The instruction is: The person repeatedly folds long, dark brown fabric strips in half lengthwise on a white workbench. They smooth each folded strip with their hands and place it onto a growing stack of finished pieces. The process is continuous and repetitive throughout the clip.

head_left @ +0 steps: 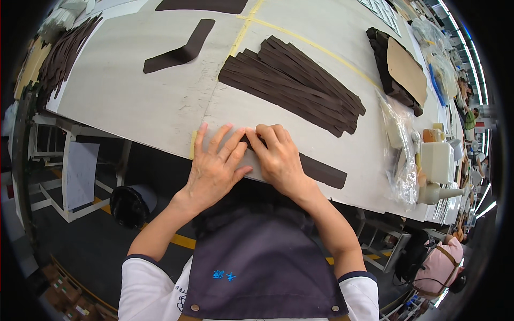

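At the near edge of a pale grey desk [160,101], two bare hands are pressed down on a dark brown strip [321,171]. The left hand [214,166] is laid flat with its fingers spread and nothing enclosed in its grip. The right hand [276,155] is curled, fingertips pinching or pressing the strip's end; how firmly it is gripped cannot be told.

The step in hand is judged to be a smoothing or folding of the strip's left end against the desk. Even pressure worked along its length would probably be called for next.

The strip lies flat at about 6 o'clock on the desk, its long axis running from 10 o'clock under the hands to 4 o'clock, where the free end points.

A fanned pile of similar strips [294,85] is seen at 12 o'clock, a bent dark piece [182,51] at 11 o'clock, and clear plastic bags [401,155] with white containers at 3 o'clock.
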Demonstrator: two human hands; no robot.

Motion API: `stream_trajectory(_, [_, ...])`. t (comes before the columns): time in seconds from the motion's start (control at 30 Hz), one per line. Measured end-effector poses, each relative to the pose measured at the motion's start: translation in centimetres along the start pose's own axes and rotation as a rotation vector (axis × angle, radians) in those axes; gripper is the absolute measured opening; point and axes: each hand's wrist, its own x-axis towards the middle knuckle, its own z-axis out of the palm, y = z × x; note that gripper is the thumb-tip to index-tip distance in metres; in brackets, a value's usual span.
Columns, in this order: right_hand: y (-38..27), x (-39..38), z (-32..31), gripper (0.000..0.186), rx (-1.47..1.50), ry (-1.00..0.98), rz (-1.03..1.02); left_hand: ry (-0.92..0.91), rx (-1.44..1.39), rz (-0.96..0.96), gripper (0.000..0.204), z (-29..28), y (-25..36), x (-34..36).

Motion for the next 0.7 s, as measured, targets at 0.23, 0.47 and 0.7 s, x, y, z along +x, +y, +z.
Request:
stream_trajectory(0.23, [3.0,-5.8,-4.0,0.053,0.057,0.096,0.033,-0.015,0.061,0.029,0.057,-1.0,-0.6,0.8])
stream_trajectory(0.47, [4.3,-9.9,-7.6,0.054,-0.035,0.023,-0.037,-0.084,0.152,0.076,0.059,-1.4,-0.5,2.0])
stream_trajectory(0.7, [5.4,-11.8,-8.9,0.054,-0.069,-0.046,-0.06,-0.222,0.292,0.042,0.07,-2.0,1.7,2.5])
